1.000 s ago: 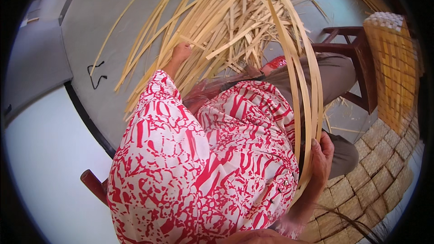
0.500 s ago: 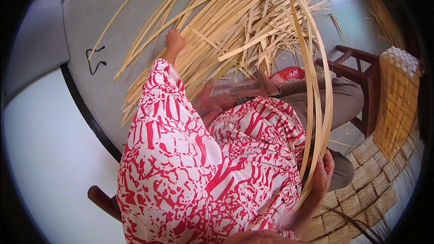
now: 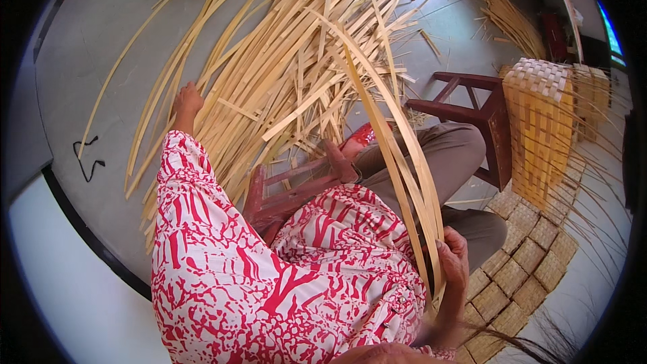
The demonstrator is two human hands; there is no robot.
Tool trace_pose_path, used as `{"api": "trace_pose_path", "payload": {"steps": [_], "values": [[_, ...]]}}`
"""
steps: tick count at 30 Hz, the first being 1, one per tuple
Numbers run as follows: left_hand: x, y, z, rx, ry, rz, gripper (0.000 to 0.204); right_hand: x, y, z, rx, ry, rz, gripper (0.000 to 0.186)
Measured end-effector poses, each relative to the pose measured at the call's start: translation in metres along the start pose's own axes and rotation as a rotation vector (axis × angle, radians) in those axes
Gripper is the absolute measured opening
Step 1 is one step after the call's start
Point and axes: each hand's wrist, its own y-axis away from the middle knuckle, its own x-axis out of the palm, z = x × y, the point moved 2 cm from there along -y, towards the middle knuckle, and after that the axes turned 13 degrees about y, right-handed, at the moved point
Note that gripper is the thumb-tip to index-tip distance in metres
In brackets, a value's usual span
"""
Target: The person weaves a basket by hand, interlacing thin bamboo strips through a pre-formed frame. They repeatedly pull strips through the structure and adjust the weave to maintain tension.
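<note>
Long pale bamboo strips (image 3: pixel 412 182) rise in a narrow bunch beside my right thigh. My right hand (image 3: pixel 453 256) is closed round their lower part, thumb against them. On the left, my outstretched left hand (image 3: pixel 188 101) is at the left side of a large heap of loose bamboo strips (image 3: pixel 276 67) on the floor. Its fingers are curled in at a strip there; their undersides are hidden. Red-and-white patterned cloth covers my left arm and lap.
A dark red wooden stool (image 3: pixel 495 121) stands at the right beside a tall woven basket (image 3: pixel 539 141). A woven mat (image 3: pixel 515 263) lies near my right knee. Another low wooden stool (image 3: pixel 290 192) is in front of my lap. A black cord (image 3: pixel 87 160) lies at far left.
The view has swung to the right, so the heap and both hands appear further left. Both hands keep nearly the same places, the right still holding the bunch of bamboo strips.
</note>
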Motion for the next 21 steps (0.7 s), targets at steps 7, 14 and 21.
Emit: {"api": "trace_pose_path", "payload": {"steps": [7, 14, 21], "values": [[-0.027, 0.046, 0.029, 0.345, 0.077, -0.282, 0.015, 0.004, -0.009, 0.01, -0.069, -0.002, -0.008, 0.02], [-0.099, 0.053, 0.017, 0.377, 0.885, 0.071, 0.017, 0.023, -0.006, 0.003, -0.112, -0.082, -0.016, 0.021], [-0.254, 0.247, -0.227, 1.087, 1.509, 0.038, 0.018, 0.028, -0.006, -0.02, -0.145, -0.025, -0.037, 0.016]]}}
